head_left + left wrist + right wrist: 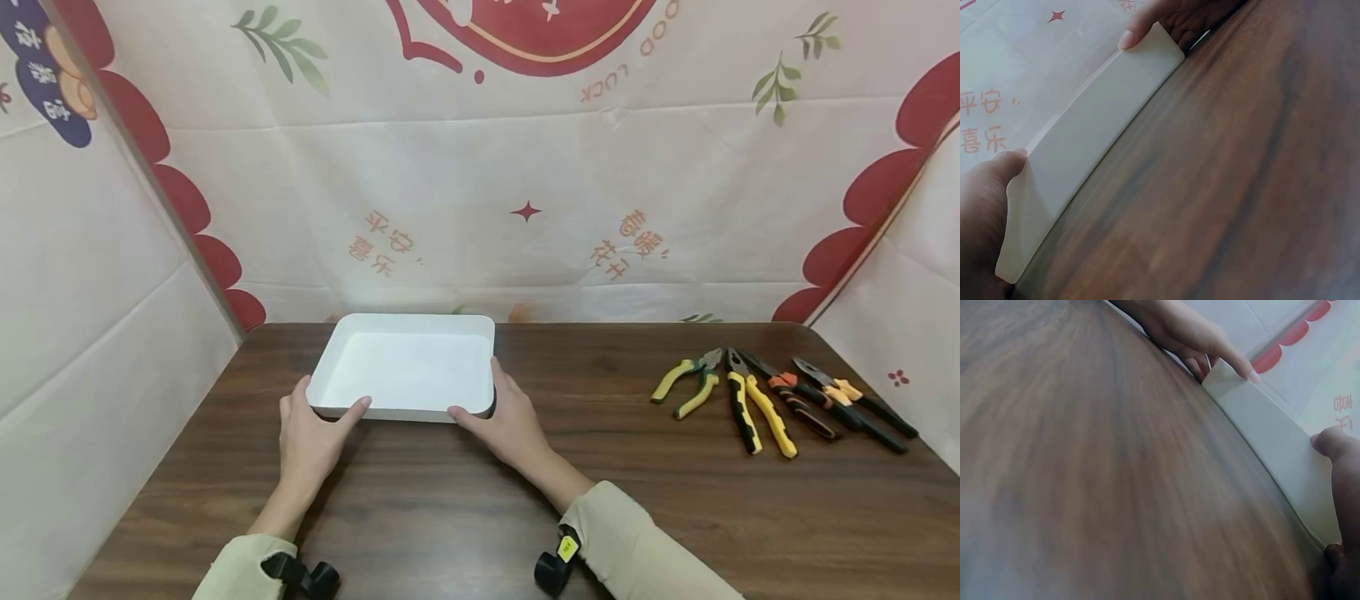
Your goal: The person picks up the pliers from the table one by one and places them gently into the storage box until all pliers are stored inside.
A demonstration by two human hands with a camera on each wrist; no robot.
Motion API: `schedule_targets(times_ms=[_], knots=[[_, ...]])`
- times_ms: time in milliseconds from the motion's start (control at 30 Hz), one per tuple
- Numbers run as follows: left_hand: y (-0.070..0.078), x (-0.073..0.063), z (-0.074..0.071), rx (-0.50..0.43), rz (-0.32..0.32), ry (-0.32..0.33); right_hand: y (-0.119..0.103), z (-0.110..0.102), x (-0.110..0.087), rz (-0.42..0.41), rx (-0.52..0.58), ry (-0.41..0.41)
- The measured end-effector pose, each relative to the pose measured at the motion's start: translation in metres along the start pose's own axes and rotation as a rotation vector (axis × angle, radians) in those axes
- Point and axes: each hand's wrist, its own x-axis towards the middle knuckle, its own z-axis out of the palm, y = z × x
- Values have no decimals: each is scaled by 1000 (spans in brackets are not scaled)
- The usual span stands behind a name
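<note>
A shallow white rectangular tray (401,367) is at the back of the wooden table, left of the middle, with nothing inside it. My left hand (313,437) grips its near left corner, thumb on the rim. At the near right corner my right hand (504,421) grips it the same way. In the left wrist view the tray's near wall (1091,119) runs between both thumbs. The right wrist view shows that wall (1266,434) too, close to the tabletop; the fingers under the corners are mostly hidden.
Several pliers lie at the table's right: green-handled pliers (708,392), yellow-and-black pliers (767,414), and others with orange and black handles (862,408). A printed white cloth (450,183) hangs behind the table (420,517) and along both sides.
</note>
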Motion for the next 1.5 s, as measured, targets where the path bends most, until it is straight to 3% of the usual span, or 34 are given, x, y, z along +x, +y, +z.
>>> schedule_targets(times_ms=[300, 500, 800, 1033, 1267, 1500], knots=[[1, 3, 4, -73, 31, -40, 7, -6, 0, 4, -2, -6], [3, 4, 7, -119, 1, -69, 11, -11, 0, -8, -24, -9], [8, 2, 14, -80, 67, -75, 15, -25, -1, 17, -68, -30], [17, -1, 21, -80, 60, -109, 24, -34, -1, 28, -87, -30], [26, -3, 31, -86, 84, -82, 35, -46, -1, 19, -137, -13], [33, -5, 40, -95, 96, -103, 44, -56, -3, 13, -184, 12]])
